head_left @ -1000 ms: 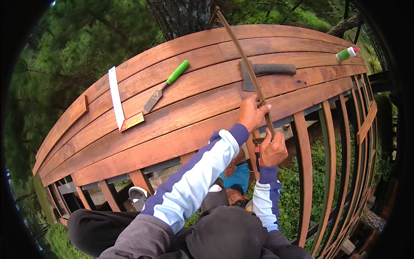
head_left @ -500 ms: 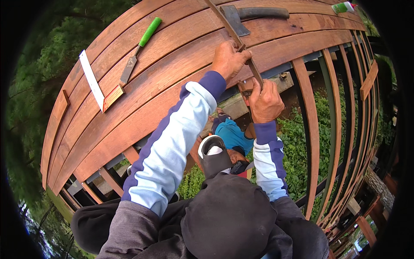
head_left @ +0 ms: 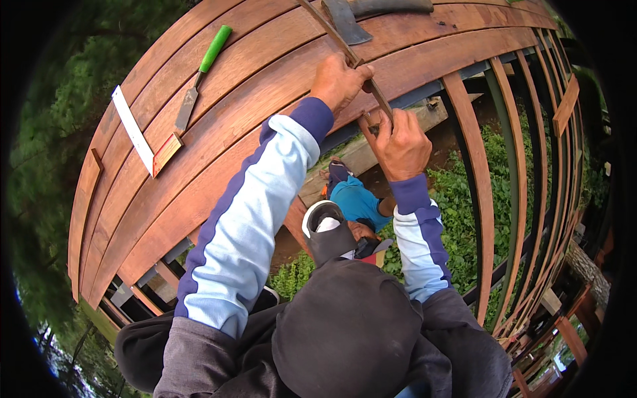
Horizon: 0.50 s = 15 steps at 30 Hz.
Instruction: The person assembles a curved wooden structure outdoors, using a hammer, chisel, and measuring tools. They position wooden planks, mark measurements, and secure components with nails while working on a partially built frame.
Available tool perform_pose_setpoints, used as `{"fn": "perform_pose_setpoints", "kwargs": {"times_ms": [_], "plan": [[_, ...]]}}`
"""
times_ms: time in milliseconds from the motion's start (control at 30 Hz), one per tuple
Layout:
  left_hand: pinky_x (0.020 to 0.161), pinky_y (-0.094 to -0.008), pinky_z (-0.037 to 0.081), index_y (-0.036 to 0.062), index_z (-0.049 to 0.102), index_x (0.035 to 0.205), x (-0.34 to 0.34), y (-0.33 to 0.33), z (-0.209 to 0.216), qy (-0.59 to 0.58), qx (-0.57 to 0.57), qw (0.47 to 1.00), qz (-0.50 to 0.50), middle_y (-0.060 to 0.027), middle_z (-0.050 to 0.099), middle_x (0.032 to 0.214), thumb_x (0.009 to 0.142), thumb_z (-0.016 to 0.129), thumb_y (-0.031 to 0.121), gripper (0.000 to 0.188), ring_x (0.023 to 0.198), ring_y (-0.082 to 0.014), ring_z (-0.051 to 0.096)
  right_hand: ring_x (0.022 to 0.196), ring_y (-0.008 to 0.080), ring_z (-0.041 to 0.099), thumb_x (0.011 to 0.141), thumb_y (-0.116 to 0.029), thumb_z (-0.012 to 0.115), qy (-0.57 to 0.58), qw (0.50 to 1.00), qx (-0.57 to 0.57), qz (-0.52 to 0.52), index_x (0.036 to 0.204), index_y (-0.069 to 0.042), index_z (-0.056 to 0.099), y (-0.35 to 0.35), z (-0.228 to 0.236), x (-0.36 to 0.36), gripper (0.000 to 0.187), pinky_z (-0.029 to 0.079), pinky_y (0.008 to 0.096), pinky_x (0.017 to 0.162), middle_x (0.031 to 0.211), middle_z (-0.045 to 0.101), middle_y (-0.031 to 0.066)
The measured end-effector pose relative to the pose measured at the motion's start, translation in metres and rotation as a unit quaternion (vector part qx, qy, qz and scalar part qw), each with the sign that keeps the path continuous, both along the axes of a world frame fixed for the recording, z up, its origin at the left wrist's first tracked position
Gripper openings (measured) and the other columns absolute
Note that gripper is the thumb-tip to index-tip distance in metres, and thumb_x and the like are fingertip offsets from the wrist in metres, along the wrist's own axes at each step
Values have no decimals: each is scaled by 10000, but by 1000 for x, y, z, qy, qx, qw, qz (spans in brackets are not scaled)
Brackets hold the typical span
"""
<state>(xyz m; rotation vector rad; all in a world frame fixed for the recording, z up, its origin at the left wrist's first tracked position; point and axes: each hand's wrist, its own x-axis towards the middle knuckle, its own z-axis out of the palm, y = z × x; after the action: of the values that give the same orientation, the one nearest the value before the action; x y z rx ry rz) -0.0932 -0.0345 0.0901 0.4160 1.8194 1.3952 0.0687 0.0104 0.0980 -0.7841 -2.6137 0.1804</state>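
Note:
A long, thin wooden strip point(head_left: 330, 30) slants across the reddish deck boards, its near end at the deck edge. My left hand point(head_left: 338, 82) pinches this strip with thumb and fingers, beside a small dark piece that crosses it. My right hand point(head_left: 403, 147) is closed around the strip's near end, just beyond the deck edge. The fingers hide much of that end, and a short piece of wood point(head_left: 367, 129) shows beside them. Beyond my left hand, an axe point(head_left: 347, 23) lies on the boards with its blade near the strip.
A green-handled chisel point(head_left: 188, 109) and a try square point(head_left: 135, 132) with a white blade lie on the deck at left. Open joists point(head_left: 472, 179) run along the right, with plants point(head_left: 458, 205) below. Under the deck edge is a person in a blue shirt point(head_left: 358, 201).
The whole view has shifted slightly, so the deck, tools and hands appear further left and up. Both hands keep their grip on the strip. The green-and-white bottle has almost left the picture.

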Motion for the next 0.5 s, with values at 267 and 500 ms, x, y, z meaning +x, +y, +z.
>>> {"fn": "perform_pose_setpoints", "kwargs": {"times_ms": [267,500], "plan": [[450,-222,322,-12,546,930,9,-4,8,-128,57,988,59,-83,588,707,896,610,136,165,515,-70,421,808,362,637,825,-270,695,-11,985,-171,14,1023,-19,569,6,11,19,344,512,420,677,924,618,166],[444,-206,301,4,538,911,7,-8,10,-148,87,984,53,-73,573,704,911,598,123,134,523,-56,416,1044,348,595,849,-380,675,-139,935,-327,10,1330,-4,467,14,-19,74,645,475,387,884,1153,595,241]]}}
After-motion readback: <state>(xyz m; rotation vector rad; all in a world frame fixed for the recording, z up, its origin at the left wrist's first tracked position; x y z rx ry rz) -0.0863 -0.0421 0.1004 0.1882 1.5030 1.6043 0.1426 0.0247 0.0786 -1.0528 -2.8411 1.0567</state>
